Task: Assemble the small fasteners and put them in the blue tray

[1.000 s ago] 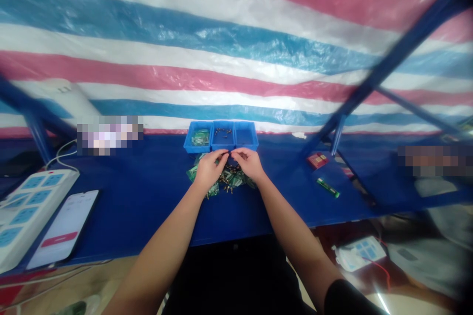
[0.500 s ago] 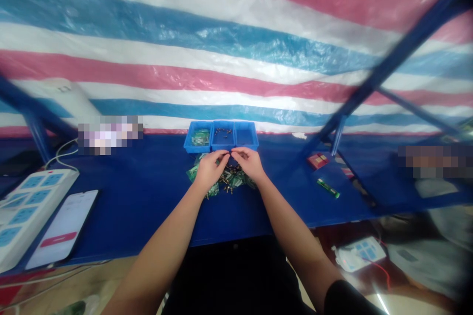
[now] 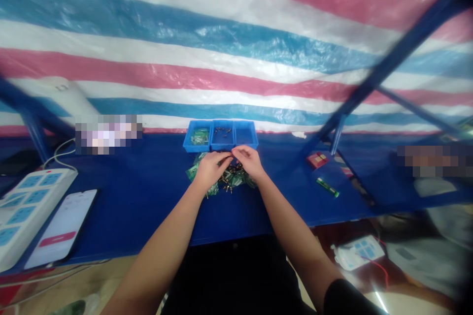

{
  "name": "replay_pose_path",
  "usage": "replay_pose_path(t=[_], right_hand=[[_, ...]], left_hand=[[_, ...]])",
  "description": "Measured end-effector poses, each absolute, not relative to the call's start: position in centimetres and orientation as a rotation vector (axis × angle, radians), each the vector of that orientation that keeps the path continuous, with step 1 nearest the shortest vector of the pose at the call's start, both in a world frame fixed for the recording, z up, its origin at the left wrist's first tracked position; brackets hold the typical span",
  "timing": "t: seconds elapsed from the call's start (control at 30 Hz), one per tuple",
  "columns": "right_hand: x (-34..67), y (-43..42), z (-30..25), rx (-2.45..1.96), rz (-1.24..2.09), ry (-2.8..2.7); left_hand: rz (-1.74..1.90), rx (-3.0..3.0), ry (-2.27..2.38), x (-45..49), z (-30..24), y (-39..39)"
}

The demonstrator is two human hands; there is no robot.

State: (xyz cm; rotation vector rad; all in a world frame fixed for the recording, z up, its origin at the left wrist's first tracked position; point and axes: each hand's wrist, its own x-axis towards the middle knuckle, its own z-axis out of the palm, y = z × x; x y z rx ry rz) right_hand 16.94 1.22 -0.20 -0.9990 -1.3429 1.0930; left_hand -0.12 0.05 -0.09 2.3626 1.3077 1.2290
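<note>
Upper frame: a striped plastic sheet (image 3: 236, 71) in red, white and blue spans the background. Below it, a blue worktable (image 3: 148, 197) runs across the frame. At the left edge lies a white multi-socket power strip (image 3: 35, 206); a smartphone (image 3: 61, 229) with a lit screen lies just beside it.

Centre of frame: three blue plastic bins (image 3: 197, 148) stand side by side. The left one contains green circuit boards, the middle one a few small metal pieces. Directly below them lies a heap of green circuit boards (image 3: 192, 172) mixed with brass-coloured metal parts (image 3: 228, 188).

The left hand (image 3: 211, 167) and right hand (image 3: 250, 161) are over the heap, fingers curled and fingertips meeting just below the middle and right bins. The fingers hide whatever may be between them; whether either hand grips a part cannot be determined.

Right of centre: a small red box (image 3: 317, 160) and, below it, a slim green item (image 3: 327, 187).

Handling assessment: the boards appear light, thin and stiff, likely to suffer if flexed; hold by opposite edges. The metal parts appear hard, smooth and apt to slip; pinch across the body with thumb and forefinger.
</note>
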Motion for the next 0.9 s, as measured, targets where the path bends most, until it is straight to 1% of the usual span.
replay_pose_path(t=[0.27, 0.5, 0.6, 0.73, 0.9], right_hand=[[17.13, 1.29, -0.25, -1.013, 1.124, -1.294], [17.08, 1.05, -0.15, -0.946, 1.147, -1.396], [17.12, 1.02, 0.00, -0.944, 1.184, -1.381], [17.21, 1.20, -0.23, -0.978, 1.153, -1.371], [17.17, 1.28, -0.50, -0.994, 1.136, -1.356]], left_hand=[[1.258, 2.287, 1.409, -0.15, 0.17, -0.16], [1.289, 2.342, 1.308, -0.14, -0.11, 0.15], [1.232, 2.311, 1.357, -0.16, -0.03, 0.09], [1.176, 2.205, 1.464, -0.23, 0.27, -0.15], [1.137, 2.184, 1.473, -0.24, 0.49, -0.27]])
